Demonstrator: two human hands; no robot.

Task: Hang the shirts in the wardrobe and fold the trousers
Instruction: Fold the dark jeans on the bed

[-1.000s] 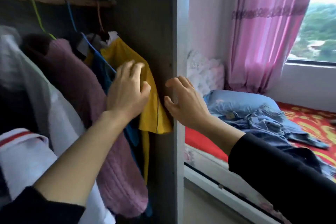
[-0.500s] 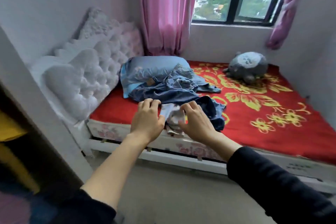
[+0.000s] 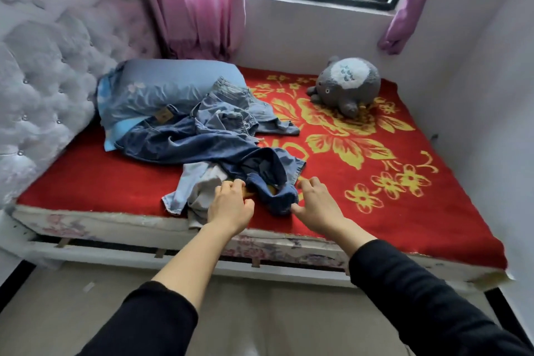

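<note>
Dark blue denim trousers lie crumpled on the red, yellow-flowered bed, reaching its near edge. They overlap a pale blue-and-white garment and lighter denim trousers. The left hand has its fingers bent at the pale garment's edge; whether it grasps cannot be told. The right hand is loosely spread, its thumb touching the dark denim. A blue pillow lies at the bed's head and a grey plush toy on its far side.

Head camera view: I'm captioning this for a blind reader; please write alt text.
A person's left hand and right hand reach for the end of crumpled dark jeans at the near edge of a bed with a red floral blanket; whether they grip yet is unclear. A pale garment lies beside them, a blue pillow and grey plush toy behind.
</note>
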